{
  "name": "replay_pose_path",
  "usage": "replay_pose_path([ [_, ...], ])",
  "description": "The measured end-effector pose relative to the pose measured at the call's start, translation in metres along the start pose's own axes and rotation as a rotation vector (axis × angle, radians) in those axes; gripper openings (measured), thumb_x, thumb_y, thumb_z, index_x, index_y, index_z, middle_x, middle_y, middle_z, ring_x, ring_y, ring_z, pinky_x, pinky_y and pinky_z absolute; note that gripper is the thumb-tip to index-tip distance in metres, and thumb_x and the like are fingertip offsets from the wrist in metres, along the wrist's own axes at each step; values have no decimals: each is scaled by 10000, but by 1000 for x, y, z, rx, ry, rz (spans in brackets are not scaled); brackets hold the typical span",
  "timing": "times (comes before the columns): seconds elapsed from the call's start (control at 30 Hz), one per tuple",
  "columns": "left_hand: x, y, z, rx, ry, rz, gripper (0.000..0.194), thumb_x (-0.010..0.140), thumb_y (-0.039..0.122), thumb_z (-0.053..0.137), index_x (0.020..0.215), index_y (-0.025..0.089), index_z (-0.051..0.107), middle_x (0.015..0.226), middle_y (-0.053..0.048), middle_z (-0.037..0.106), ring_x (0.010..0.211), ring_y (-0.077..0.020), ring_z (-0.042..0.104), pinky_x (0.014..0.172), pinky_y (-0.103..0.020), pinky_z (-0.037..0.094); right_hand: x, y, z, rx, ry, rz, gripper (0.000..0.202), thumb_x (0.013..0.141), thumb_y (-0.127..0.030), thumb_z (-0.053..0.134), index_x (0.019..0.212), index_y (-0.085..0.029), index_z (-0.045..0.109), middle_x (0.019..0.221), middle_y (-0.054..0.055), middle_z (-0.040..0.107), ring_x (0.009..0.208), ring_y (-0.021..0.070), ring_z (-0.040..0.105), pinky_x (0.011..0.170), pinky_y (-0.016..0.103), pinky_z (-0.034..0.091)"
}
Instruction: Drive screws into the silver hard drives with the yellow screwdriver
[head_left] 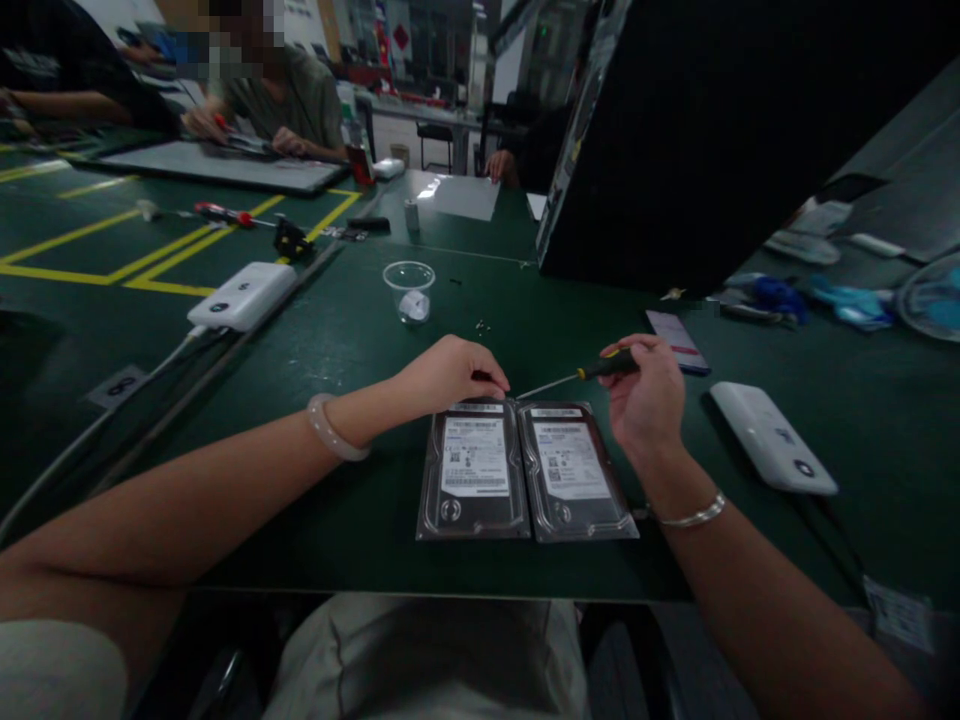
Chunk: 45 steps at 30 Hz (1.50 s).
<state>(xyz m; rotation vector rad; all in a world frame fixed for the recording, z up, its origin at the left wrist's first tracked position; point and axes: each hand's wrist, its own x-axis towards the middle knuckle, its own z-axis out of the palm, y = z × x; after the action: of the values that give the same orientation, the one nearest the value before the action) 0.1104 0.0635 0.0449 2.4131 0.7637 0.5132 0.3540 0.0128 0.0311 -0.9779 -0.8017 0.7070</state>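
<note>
Has two hard drives point(480, 512) point(589, 510) flat on the counter point(337, 555), within easy reach. Bends the left hand point(456, 374) to their far edge, perhaps pinching something small; grips the screwdriver point(589, 371) in the right hand point(654, 402), slanted to aim its tip there.

Looks dim and muted overall, nearly black across the dark panel point(720, 130) at upper right, with hard white glare on the pale sheet point(469, 203) at upper centre and faint sheen on the green table point(337, 345) left of centre. Turns soft in the fine print on the hard drives point(487, 515) at lower centre and blurry along the top. Stretches toward the side edges, with coarse pixelation at upper left.
</note>
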Motion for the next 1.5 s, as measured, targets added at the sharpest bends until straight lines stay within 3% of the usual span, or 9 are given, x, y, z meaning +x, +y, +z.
replay_pose_path([
  [0.23, -5, 0, 5, -18, 15, 4, 225, 899, 133, 620, 1047, 199, 777, 1057, -42, 757, 952, -157, 697, 876, -289, 517, -9, -8, -6, -31, -79, -294, 46, 824, -220, 587, 841, -230, 629, 721, -6, 679, 570, 103, 592, 461, 216, 446],
  [0.43, -7, 9, 4, -63, 25, -90, 185, 885, 203, 678, 1037, 190, 784, 986, -40, 773, 873, -158, 704, 793, -282, 517, -13, -9, -8, -86, -117, -542, 81, 869, -231, 580, 907, -220, 650, 791, 14, 668, 574, 106, 587, 460, 248, 450],
  [0.7, -7, 15, 1, -146, 25, -176, 181, 840, 232, 739, 1008, 203, 798, 919, -32, 784, 805, -151, 705, 754, -279, 518, -14, -9, -6, -97, -204, -723, 121, 910, -259, 580, 985, -228, 671, 848, 19, 656, 674, 113, 625, 467, 224, 466],
  [0.9, -7, 14, 2, -152, 38, -183, 183, 828, 256, 745, 994, 203, 800, 908, -30, 786, 795, -157, 709, 721, -279, 512, -13, -5, -7, -99, -231, -775, 143, 922, -231, 569, 1006, -228, 684, 868, 22, 646, 697, 107, 635, 461, 204, 491],
  [1.33, -7, 11, 3, -156, 31, -168, 197, 827, 281, 727, 996, 212, 800, 919, -38, 783, 815, -158, 710, 748, -278, 526, -15, -5, -10, -176, -251, -732, 120, 948, -245, 548, 1014, -237, 648, 889, 23, 640, 705, 113, 629, 484, 221, 485],
  [1.5, -4, 12, 2, -133, 1, -171, 203, 828, 281, 723, 1000, 204, 798, 907, -38, 779, 788, -163, 700, 699, -279, 505, -20, -21, -5, -379, -314, -884, 134, 971, -280, 485, 1026, -267, 606, 886, 25, 625, 780, 152, 632, 573, 291, 495],
])
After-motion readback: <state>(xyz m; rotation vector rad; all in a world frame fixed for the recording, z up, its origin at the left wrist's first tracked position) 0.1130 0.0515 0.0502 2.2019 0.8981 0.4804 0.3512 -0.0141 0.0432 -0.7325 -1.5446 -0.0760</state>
